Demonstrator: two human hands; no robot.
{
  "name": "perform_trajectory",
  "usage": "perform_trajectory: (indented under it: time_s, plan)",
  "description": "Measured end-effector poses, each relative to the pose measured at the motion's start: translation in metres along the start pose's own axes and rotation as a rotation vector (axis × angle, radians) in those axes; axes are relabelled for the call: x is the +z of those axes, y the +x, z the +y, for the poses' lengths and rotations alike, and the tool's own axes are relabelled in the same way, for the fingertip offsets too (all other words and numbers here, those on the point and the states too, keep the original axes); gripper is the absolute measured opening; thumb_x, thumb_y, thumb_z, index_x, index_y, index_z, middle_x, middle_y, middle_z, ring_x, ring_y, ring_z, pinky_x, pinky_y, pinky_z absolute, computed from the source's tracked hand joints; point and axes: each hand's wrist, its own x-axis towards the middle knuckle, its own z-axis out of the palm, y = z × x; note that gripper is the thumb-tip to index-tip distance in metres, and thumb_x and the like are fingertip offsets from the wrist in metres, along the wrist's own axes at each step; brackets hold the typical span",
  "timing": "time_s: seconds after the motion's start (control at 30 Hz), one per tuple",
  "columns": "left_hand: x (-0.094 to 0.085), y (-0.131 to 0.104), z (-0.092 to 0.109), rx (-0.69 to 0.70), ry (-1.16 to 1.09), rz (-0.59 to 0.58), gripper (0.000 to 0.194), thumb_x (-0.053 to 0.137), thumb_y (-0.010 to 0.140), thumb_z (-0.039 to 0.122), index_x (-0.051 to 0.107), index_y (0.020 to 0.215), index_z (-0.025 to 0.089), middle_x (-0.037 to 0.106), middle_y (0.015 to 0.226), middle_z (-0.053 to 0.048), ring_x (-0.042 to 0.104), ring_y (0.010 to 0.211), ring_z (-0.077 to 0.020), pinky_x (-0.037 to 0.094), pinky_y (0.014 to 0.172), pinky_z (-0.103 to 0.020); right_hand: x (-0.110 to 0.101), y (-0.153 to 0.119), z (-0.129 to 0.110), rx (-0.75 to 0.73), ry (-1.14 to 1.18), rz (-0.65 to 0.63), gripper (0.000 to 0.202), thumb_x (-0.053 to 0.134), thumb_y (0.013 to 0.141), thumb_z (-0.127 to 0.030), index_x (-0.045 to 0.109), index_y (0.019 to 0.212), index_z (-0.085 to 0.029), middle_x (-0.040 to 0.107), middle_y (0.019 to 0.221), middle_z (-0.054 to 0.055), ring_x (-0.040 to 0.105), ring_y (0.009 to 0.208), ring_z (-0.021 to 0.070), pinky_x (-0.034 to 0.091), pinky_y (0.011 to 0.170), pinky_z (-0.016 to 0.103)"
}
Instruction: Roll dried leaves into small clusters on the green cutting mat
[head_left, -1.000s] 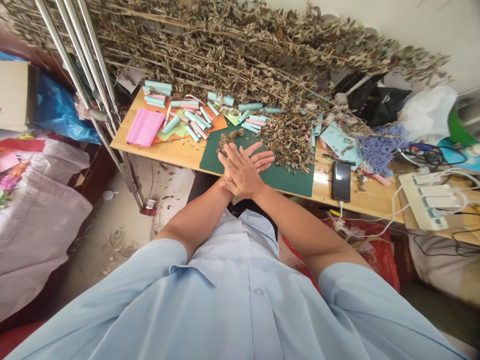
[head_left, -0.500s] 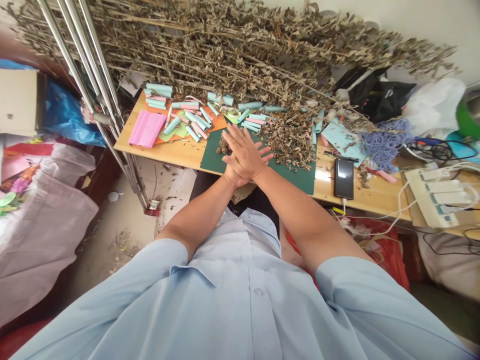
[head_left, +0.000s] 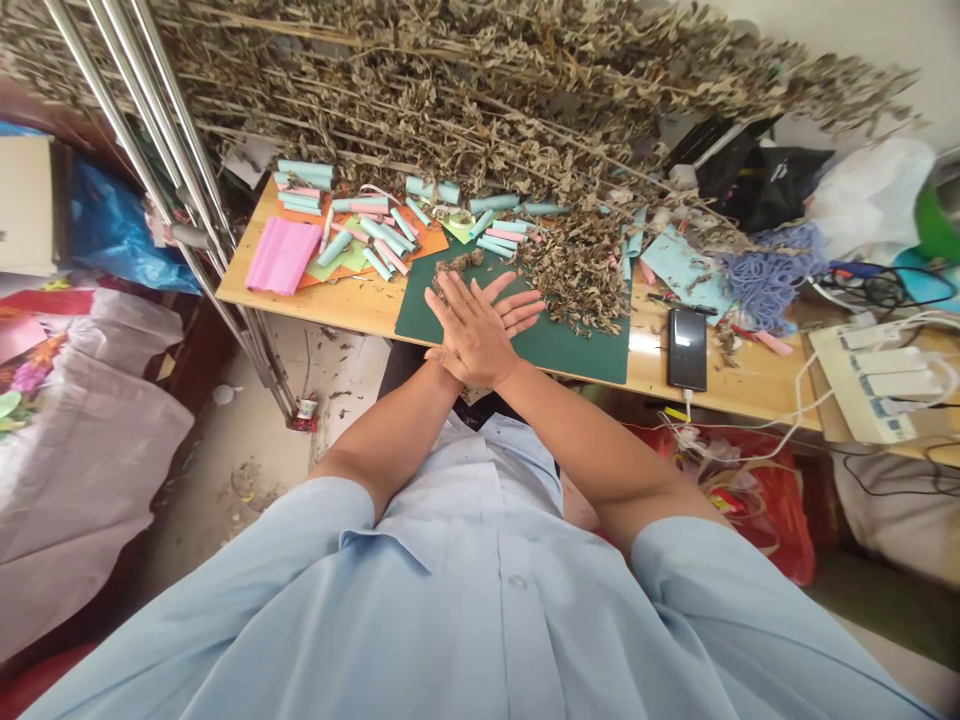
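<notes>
My right hand (head_left: 476, 338) lies palm down across my left hand (head_left: 519, 308), whose fingers stick out to the right beneath it. Both sets of fingers are stretched and spread. Whatever may be between the palms is hidden. The hands are over the near edge of a dark green mat (head_left: 585, 352). Just beyond the fingertips rests a small brown clump of rolled dried leaves (head_left: 461, 264). A loose heap of crumbled dried leaves (head_left: 577, 270) covers the mat's right part, close to my left fingertips.
Blue and pink paper rolls (head_left: 382, 235) and a folded pink sheet (head_left: 283, 256) lie left on the table. Dried leafy stalks (head_left: 450, 90) stretch across the back. To the right are a phone (head_left: 687, 350), purple cord (head_left: 769, 280) and a power strip (head_left: 862, 390). Metal poles (head_left: 180, 190) stand left.
The right hand has turned and slid slightly down and left over the left palm, and more of the left fingers shows. The leaf clump is more exposed. The view has shifted slightly.
</notes>
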Motion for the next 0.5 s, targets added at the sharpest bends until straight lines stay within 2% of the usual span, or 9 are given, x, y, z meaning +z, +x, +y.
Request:
perform_trajectory:
  time_s: [0.07, 0.27, 0.37, 0.5]
  plan:
    - [-0.004, 0.002, 0.003, -0.025, -0.04, -0.043, 0.065, 0.018, 0.103, 0.048, 0.023, 0.161, 0.02, 0.063, 0.14, -0.017, 0.049, 0.143, -0.0286, 0.027, 0.123, -0.058, 0.002, 0.012, 0.001, -0.011, -0.003, 0.011, 0.09, 0.026, 0.095, -0.078, 0.012, 0.165, -0.022, 0.01, 0.173, 0.008, 0.005, 0.159, 0.0354, 0.007, 0.127, 0.065]
    - [0.001, 0.006, 0.004, -0.107, -0.174, 0.031, 0.068, 0.034, 0.098, 0.059, 0.034, 0.157, 0.024, 0.062, 0.142, -0.015, 0.043, 0.147, -0.0337, 0.033, 0.118, -0.063, 0.0, 0.037, 0.026, -0.044, 0.024, 0.029, 0.087, 0.022, 0.095, -0.079, 0.015, 0.165, -0.027, 0.016, 0.172, 0.006, 0.01, 0.159, 0.0325, 0.005, 0.128, 0.064]
    - [0.004, 0.004, 0.005, -0.085, -0.183, 0.056, 0.074, 0.038, 0.095, 0.066, 0.039, 0.154, 0.022, 0.061, 0.142, -0.017, 0.043, 0.147, -0.0369, 0.035, 0.116, -0.065, -0.006, 0.035, 0.039, -0.043, 0.04, 0.028, 0.089, 0.023, 0.094, -0.081, 0.02, 0.164, -0.026, 0.021, 0.171, 0.007, 0.012, 0.159, 0.0333, 0.004, 0.128, 0.065]
    - [0.014, 0.0, 0.007, -0.016, -0.127, 0.073, 0.072, 0.026, 0.097, 0.065, 0.046, 0.149, 0.02, 0.061, 0.142, -0.013, 0.04, 0.149, -0.0363, 0.032, 0.119, -0.067, -0.017, 0.016, 0.05, -0.03, 0.053, 0.011, 0.087, 0.027, 0.094, -0.079, 0.027, 0.162, -0.025, 0.023, 0.17, 0.008, 0.013, 0.158, 0.0368, 0.002, 0.125, 0.07]
